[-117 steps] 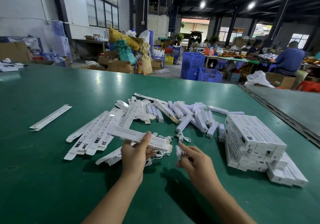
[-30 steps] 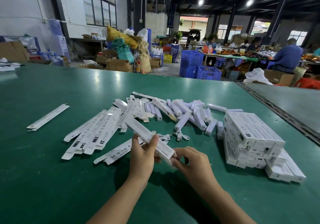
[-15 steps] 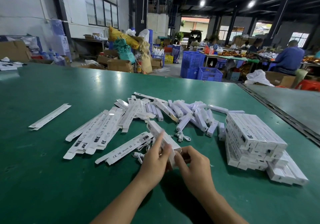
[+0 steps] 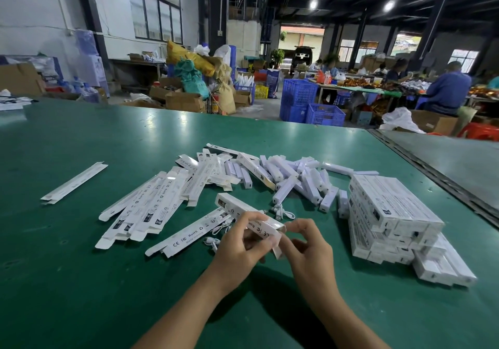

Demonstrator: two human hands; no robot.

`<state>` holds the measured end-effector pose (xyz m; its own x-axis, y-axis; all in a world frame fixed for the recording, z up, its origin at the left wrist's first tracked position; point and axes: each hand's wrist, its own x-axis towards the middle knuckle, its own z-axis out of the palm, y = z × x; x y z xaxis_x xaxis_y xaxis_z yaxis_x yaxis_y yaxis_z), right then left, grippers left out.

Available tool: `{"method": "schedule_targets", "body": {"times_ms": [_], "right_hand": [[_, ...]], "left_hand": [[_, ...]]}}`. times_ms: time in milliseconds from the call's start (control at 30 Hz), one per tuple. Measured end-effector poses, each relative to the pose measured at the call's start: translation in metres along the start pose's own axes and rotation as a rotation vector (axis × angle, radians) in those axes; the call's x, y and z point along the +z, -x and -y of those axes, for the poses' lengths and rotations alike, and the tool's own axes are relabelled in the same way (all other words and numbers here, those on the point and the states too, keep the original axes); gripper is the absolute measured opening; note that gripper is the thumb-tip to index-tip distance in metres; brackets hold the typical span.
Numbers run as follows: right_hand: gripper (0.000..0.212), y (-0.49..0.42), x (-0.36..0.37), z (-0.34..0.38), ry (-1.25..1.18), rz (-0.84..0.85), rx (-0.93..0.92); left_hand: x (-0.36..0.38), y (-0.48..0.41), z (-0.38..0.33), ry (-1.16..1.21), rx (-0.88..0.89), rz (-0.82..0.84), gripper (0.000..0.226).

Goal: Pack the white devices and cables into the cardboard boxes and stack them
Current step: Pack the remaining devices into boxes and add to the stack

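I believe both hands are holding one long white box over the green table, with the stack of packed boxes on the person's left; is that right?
Not quite: the head view shows the stack of packed boxes on the person's right, not the left. The left hand and the right hand do hold the long white box over the green table.
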<state>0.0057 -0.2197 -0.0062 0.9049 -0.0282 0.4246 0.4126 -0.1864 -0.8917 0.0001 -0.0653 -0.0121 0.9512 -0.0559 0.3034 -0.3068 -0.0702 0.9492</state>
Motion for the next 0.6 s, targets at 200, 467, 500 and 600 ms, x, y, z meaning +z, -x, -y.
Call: {"method": "schedule_targets", "body": {"times_ms": [200, 467, 500, 600], "right_hand": [[0.016, 0.0, -0.01, 0.004, 0.175, 0.219, -0.352], [0.031, -0.005, -0.014, 0.005, 0.292, 0.317, -0.483], [0.026, -0.005, -0.012, 0.005, 0.279, 0.277, -0.497], [0.036, -0.002, -0.01, 0.006, 0.243, 0.206, -0.431]], "left_hand": [[-0.003, 0.003, -0.002, -0.059, 0.052, -0.06, 0.034], [-0.007, 0.003, -0.003, -0.146, 0.051, -0.077, 0.038], [-0.007, 0.003, -0.003, -0.147, 0.048, -0.07, 0.039], [-0.005, 0.004, -0.005, -0.047, 0.013, -0.026, 0.027]]}}
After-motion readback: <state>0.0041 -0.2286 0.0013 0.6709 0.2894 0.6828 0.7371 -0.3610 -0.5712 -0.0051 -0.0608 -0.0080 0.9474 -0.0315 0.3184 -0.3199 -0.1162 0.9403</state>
